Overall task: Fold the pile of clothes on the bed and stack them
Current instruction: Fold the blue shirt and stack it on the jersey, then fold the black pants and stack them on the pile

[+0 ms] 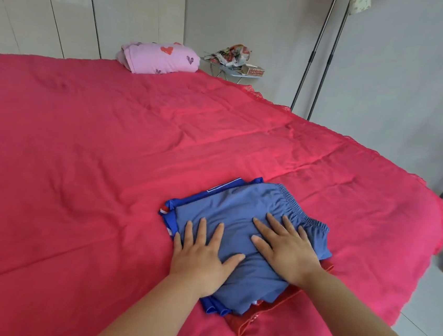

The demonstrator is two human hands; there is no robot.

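Both hands, left (199, 261) and right (285, 254), flat, fingers spread, gripping nothing, on shorts (237, 213) topping stack. Press evenly; smooth toward 1 o'clock waistband.

Both hands (244, 255) atop stacked clothes (240, 216)

I see the wide bed (105, 172) under its wrinkled crimson fabric cover (312, 155), with a lace trim (431, 194) along the right edge. Near me a small stack of folded clothes (240, 211) lies on it, and the shiny red garment (250, 322) at the bottom touches the cover. At the far edge sits a pink heart-printed bundle (159, 58), possibly a folded quilt or a pillow.
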